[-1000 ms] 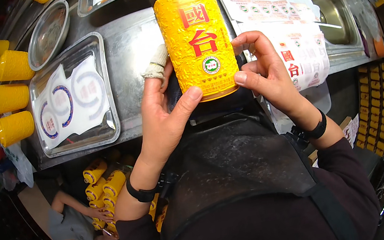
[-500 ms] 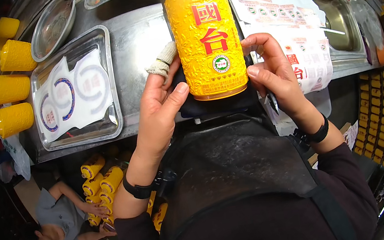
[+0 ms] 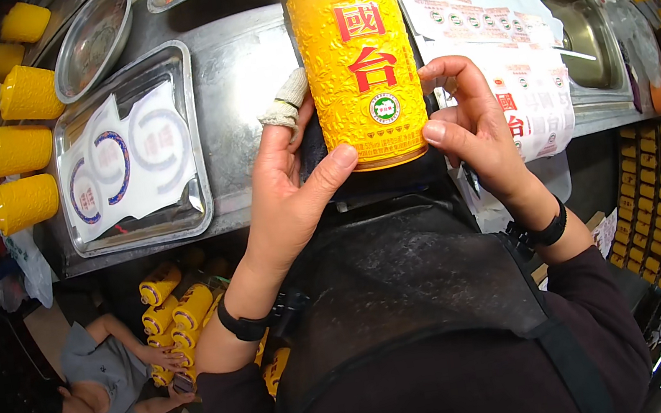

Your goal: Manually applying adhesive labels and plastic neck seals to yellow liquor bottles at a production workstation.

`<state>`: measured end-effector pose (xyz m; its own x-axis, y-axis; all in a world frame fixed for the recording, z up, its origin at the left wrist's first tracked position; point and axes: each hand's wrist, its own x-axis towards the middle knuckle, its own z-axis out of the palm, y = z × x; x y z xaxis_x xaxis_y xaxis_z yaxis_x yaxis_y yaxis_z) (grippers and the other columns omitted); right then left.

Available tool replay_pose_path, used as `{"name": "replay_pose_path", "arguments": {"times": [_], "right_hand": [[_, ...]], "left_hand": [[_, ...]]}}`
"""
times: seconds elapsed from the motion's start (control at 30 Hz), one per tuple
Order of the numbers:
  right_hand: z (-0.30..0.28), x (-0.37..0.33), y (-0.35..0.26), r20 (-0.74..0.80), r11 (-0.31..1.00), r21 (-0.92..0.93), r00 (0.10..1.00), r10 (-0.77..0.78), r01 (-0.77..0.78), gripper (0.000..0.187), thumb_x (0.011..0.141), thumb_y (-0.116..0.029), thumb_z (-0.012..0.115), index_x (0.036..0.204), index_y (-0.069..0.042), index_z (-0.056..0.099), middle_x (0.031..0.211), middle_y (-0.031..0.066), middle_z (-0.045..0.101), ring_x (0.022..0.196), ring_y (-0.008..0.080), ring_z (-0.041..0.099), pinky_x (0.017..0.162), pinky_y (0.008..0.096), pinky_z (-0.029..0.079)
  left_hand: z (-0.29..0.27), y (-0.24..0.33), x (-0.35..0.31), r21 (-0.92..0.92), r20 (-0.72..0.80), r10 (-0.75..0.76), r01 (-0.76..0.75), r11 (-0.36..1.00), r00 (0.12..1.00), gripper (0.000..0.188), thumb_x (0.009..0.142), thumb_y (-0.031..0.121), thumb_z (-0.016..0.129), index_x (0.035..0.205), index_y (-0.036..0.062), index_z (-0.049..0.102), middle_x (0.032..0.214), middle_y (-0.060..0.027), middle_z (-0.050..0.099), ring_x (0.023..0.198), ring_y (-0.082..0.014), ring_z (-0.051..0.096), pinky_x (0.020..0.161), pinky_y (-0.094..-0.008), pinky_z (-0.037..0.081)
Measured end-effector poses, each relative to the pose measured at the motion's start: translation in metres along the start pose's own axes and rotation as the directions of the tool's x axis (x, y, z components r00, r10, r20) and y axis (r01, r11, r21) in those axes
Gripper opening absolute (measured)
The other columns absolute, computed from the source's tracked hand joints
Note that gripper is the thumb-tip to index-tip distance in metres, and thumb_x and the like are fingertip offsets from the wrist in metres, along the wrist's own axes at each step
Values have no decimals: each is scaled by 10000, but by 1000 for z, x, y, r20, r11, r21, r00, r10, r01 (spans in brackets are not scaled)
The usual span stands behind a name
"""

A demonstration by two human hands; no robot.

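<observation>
A yellow embossed bottle (image 3: 330,80) with red characters and a round green-and-white emblem lies face up, its neck pointing away from me. My left hand (image 3: 293,182) grips its left side, thumb pressed on the lower front, other fingers partly hidden behind it. A whitish cloth finger cover (image 3: 284,103) sits on one left finger. My right hand (image 3: 478,122) pinches the bottle's right edge, its thumb at the lower corner and its index finger higher up. Dark cloth or padding shows beneath the bottle.
Left of the bottle, a metal tray (image 3: 196,141) holds decal sheets (image 3: 104,187); a metal bowl (image 3: 92,45) stands behind it. Yellow bottles (image 3: 18,149) line the far left. More decal sheets (image 3: 538,93) and a sink (image 3: 595,76) are right. A co-worker (image 3: 105,373) handles bottles lower left.
My left thumb has slid right, farther onto the bottle's lower front. The bottle appears slightly shifted to the right. My right hand stays at its right edge.
</observation>
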<state>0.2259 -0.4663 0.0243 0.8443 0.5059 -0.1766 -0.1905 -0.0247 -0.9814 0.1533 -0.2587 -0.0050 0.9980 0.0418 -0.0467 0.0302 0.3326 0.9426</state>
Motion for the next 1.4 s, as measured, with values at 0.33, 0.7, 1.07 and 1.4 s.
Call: {"name": "replay_pose_path", "arguments": {"times": [0.33, 0.7, 1.07, 1.4], "right_hand": [[1, 0, 3, -23, 1000, -20, 1000, -22, 21, 519, 802, -49, 674, 1246, -38, 404, 1176, 78, 442, 642, -21, 380, 558, 124, 369], [-6, -1, 1, 39, 999, 51, 999, 8, -10, 430, 850, -72, 584, 1243, -35, 412, 1125, 61, 426, 678, -4, 455, 584, 138, 400], [-4, 0, 2, 19, 1000, -10, 1000, -2, 2, 480, 814, -101, 663, 1222, -31, 419, 1127, 77, 432, 780, 11, 470, 620, 141, 428], [2, 1, -2, -36, 999, -44, 999, 24, -25, 505, 797, -60, 669, 1230, -36, 410, 1163, 79, 438, 622, -9, 437, 571, 136, 403]], "left_hand": [[1, 0, 0, 55, -4, 20, -20, 998, 1000, 713, 862, 115, 666, 1425, -50, 260, 1449, -181, 348, 1371, -260, 311, 1130, -378, 216], [3, 0, 1, 33, -10, -4, 4, 999, 1000, 734, 855, 100, 651, 1435, -59, 230, 1455, -187, 336, 1379, -260, 295, 1133, -379, 202], [3, 1, 0, 29, -18, -6, 7, 1000, 1000, 721, 858, 87, 633, 1435, -61, 227, 1455, -192, 331, 1382, -258, 285, 1135, -386, 198], [3, 3, 0, 67, -19, 7, -5, 998, 1000, 726, 858, 102, 645, 1435, -59, 233, 1446, -183, 348, 1368, -258, 312, 1131, -379, 209]]}}
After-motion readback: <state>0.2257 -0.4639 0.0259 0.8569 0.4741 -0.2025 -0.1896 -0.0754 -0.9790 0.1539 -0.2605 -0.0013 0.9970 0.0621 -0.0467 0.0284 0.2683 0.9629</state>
